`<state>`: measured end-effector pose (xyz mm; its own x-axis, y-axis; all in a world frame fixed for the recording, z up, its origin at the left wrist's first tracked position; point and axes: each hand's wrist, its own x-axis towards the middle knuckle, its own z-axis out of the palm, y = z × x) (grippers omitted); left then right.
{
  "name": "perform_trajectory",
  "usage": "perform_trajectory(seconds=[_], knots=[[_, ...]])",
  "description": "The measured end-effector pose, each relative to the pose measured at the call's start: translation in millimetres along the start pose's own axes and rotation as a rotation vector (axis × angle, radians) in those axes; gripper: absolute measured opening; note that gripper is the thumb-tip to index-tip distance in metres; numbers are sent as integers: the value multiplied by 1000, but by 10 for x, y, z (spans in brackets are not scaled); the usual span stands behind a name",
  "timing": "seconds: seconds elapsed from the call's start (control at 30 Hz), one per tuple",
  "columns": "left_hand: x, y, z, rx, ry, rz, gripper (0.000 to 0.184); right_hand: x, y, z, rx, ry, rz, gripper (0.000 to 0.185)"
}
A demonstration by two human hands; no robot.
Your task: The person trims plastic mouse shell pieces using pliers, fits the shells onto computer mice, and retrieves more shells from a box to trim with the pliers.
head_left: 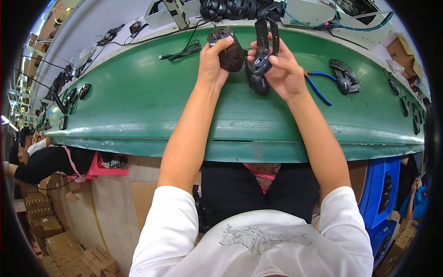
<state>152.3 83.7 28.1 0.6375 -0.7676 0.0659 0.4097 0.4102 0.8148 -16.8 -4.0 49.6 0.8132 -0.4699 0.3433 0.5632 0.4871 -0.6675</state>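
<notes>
My left hand (pixel 213 62) is closed around a dark computer mouse body (pixel 231 56), the thumb lying over its upper part. A black cable (pixel 187 50) with a USB plug lies on the green work surface just left of it. In my right hand (pixel 287 70) is a glossy black mouse top shell (pixel 263 63), held apart from the mouse body, its two long prongs pointing away from me. Between and below the hands, another black mouse (pixel 257 84) rests on the green surface, partly hidden by the shell.
Blue-handled pliers (pixel 321 87) and stacked black mouse shells (pixel 345 77) lie to the right. Black parts (pixel 230 9) are heaped at the far edge. More mice (pixel 84 91) sit at the left. Blue crates (pixel 379 191) stand at lower right. A co-worker (pixel 50 159) sits at far left.
</notes>
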Motion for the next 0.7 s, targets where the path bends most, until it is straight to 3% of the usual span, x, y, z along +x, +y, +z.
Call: perform_trajectory(seconds=[0.07,0.2,0.23,0.37,0.7], knots=[[-69,30,9,11,1,23,27,-14,63,20,-16,10,-3,53],[-195,12,285,138,-40,127,32,-41,142,114,-511,34,-119,57],[-177,-13,273,139,-43,122,32,-50,147,122,-511,39,-120,57],[-89,-51,156,41,-218,210,42,-86,194,165,-1301,21,-494,64],[-237,-116,309,206,-172,256,50,-77,282,158,-1510,51,-634,62]])
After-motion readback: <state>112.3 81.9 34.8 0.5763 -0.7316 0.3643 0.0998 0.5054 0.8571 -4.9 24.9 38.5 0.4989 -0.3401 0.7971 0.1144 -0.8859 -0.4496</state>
